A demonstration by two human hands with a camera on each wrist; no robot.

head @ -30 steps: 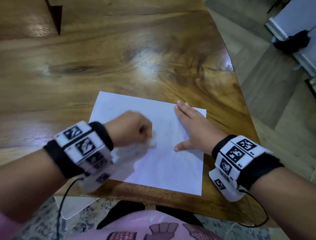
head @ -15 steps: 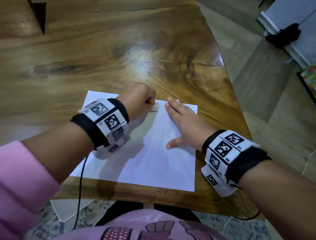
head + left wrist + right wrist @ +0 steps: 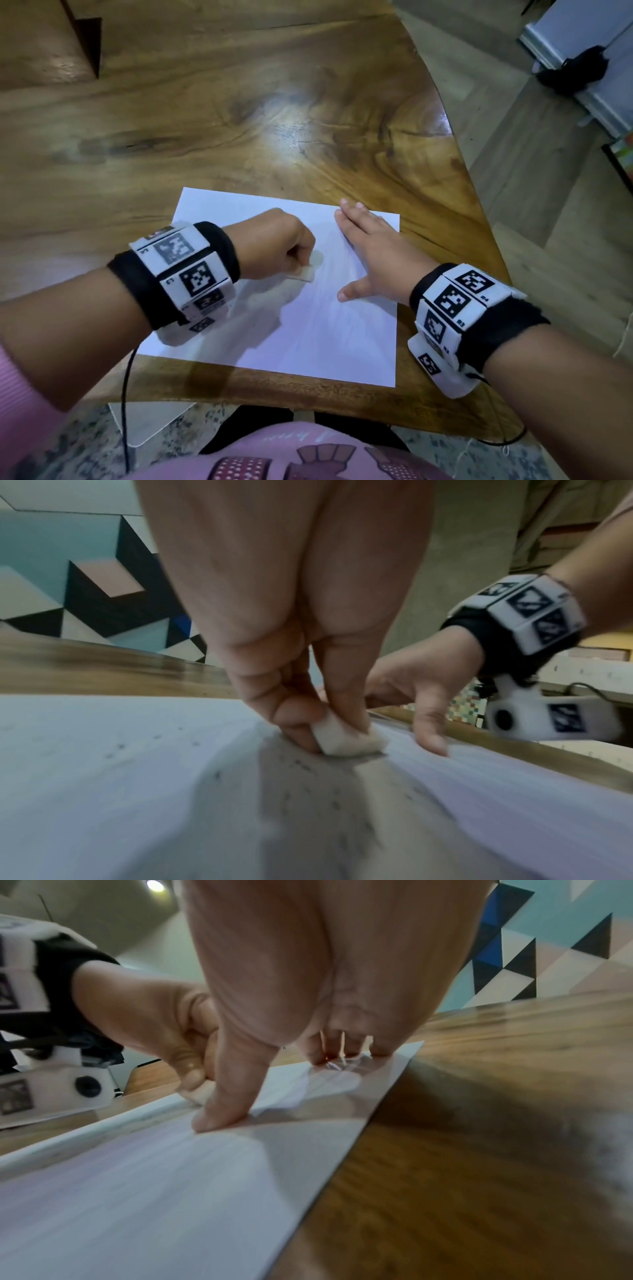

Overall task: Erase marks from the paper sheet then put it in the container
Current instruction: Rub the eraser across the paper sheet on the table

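Note:
A white paper sheet (image 3: 318,329) lies flat near the front edge of the wooden table (image 3: 239,113). My left hand (image 3: 277,243) is curled in a fist over the sheet's middle and pinches a small white eraser (image 3: 306,272) against the paper. The left wrist view shows the eraser (image 3: 346,737) between thumb and fingers, with dark crumbs scattered on the paper (image 3: 103,777). My right hand (image 3: 373,253) lies flat, fingers straight, pressing the sheet's right part. In the right wrist view its thumb and fingertips (image 3: 219,1112) rest on the paper (image 3: 137,1191).
The table's curved right edge (image 3: 479,212) drops to a tiled floor. A dark notch (image 3: 85,44) cuts the table at the far left. A white flat object (image 3: 150,421) lies on the floor below the front edge. No container shows in any view.
My left hand with the eraser went from mid-sheet up to the far edge, then back down toward the middle. The right hand has stayed flat on the paper.

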